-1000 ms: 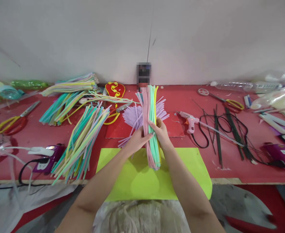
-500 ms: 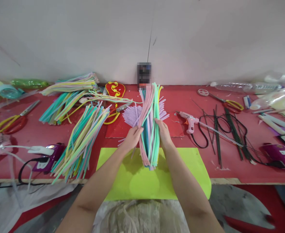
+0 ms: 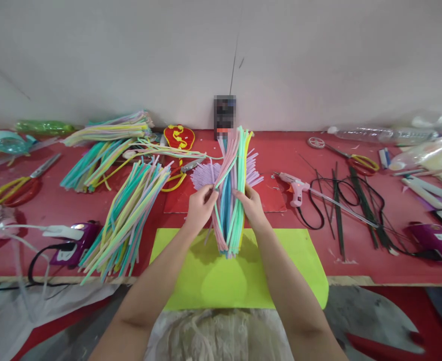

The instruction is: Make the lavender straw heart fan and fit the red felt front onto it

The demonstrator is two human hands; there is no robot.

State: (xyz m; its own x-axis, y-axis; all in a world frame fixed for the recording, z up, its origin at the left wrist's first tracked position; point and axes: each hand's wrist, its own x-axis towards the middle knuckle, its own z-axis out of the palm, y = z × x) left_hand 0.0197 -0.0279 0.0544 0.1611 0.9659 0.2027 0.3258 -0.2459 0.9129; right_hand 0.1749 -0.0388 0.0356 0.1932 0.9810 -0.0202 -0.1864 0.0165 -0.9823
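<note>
An upright bundle of pastel pipe cleaners [image 3: 229, 200] in pink, blue, mint and yellow stands over a lime green sheet [image 3: 239, 273] at the table's front edge. My left hand [image 3: 199, 206] pinches strands on the bundle's left side. On the right side my right hand [image 3: 251, 205] is wrapped round the bundle. The strands bulge apart between my hands. Behind the bundle a fan of lilac pipe cleaners [image 3: 206, 176] lies on a red sheet [image 3: 271, 198].
Loose pipe cleaner piles [image 3: 129, 215] spread over the red table [image 3: 55, 205] at left, with scissors [image 3: 16, 185] and a purple device [image 3: 70, 245]. To the right lie a pink glue gun [image 3: 295, 186], dark wires [image 3: 356, 205], more scissors [image 3: 356, 159] and plastic bags.
The tight bundle has loosened and spread open between my hands. It rose slightly, and my left hand shifted from gripping the bundle to picking at strands on its left side.
</note>
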